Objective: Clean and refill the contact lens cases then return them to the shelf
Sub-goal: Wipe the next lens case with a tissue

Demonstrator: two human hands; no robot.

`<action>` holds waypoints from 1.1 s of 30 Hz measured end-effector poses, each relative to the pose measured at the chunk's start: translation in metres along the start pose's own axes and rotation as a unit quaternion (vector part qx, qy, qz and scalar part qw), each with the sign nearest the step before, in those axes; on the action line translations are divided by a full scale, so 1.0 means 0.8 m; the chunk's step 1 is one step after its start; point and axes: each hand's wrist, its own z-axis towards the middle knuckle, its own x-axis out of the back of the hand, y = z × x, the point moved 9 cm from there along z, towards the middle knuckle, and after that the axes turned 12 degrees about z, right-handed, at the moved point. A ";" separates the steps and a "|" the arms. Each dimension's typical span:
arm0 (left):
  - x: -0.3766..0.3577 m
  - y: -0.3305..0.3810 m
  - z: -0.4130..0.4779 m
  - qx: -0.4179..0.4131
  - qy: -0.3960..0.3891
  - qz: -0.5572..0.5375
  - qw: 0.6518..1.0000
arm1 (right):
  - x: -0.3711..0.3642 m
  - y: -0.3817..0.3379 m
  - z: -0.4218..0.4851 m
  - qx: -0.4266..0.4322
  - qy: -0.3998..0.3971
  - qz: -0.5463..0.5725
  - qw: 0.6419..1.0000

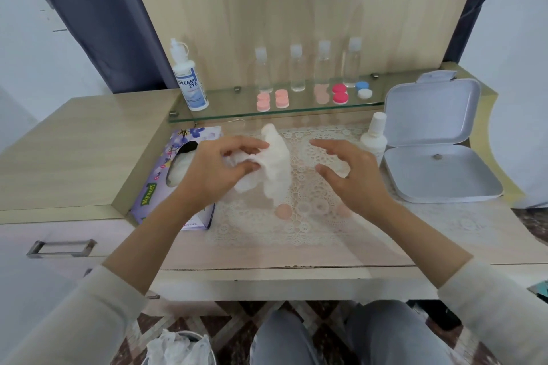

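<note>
My left hand [219, 166] pinches a crumpled white tissue [277, 169] above the lace mat [299, 228]. My right hand [353, 178] hovers beside it with fingers loosely curved and spread, and nothing shows in it. Below the tissue a pink cap [283, 212] lies on the mat. Next to it is a pale clear lens case [320, 207], and another pink cap [344, 210] peeks out under my right wrist. On the glass shelf [225, 115] sit pink lens cases [263, 101], a magenta case [340, 93] and a blue-and-white case [364, 89].
A Dream Eye solution bottle [191, 83] stands at the shelf's left, with several clear bottles [297, 68] behind the cases. A small white bottle [373, 136] and an open white box [439, 157] are at right. A tissue box [178, 175] is at left, and a bin [178, 347] stands on the floor.
</note>
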 end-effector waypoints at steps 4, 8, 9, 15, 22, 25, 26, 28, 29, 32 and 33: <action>-0.022 -0.001 -0.007 0.038 -0.049 -0.050 0.997 | -0.014 -0.019 -0.001 0.026 -0.077 -0.060 0.995; -0.032 -0.005 -0.012 0.059 -0.063 -0.095 0.992 | -0.023 -0.023 -0.004 0.035 -0.108 -0.060 0.992; -0.033 -0.007 -0.013 0.060 -0.066 -0.094 0.992 | -0.021 -0.023 -0.005 0.039 -0.094 -0.051 0.993; -0.035 -0.021 -0.018 0.087 -0.077 -0.152 0.981 | -0.030 -0.004 -0.011 -0.031 -0.154 -0.010 0.987; -0.036 -0.010 -0.018 0.080 -0.101 -0.182 0.975 | -0.048 -0.007 -0.009 -0.118 -0.239 0.141 0.954; -0.036 -0.019 -0.018 0.087 -0.096 -0.161 0.978 | -0.039 -0.009 -0.004 -0.088 -0.173 0.112 0.975; -0.035 -0.022 -0.018 0.091 -0.095 -0.154 0.979 | -0.035 -0.010 -0.004 -0.077 -0.155 0.107 0.979; -0.036 -0.030 -0.020 0.101 -0.093 -0.144 0.980 | -0.029 -0.015 -0.005 -0.053 -0.136 0.103 0.984; -0.037 -0.032 -0.021 0.103 -0.093 -0.141 0.980 | -0.027 -0.015 -0.005 -0.048 -0.130 0.100 0.985; -0.040 -0.040 -0.024 0.120 -0.095 -0.140 0.978 | -0.023 -0.010 -0.007 -0.071 -0.111 0.077 0.988; -0.040 -0.043 -0.024 0.129 -0.087 -0.135 0.979 | -0.022 -0.007 -0.007 -0.080 -0.105 0.072 0.989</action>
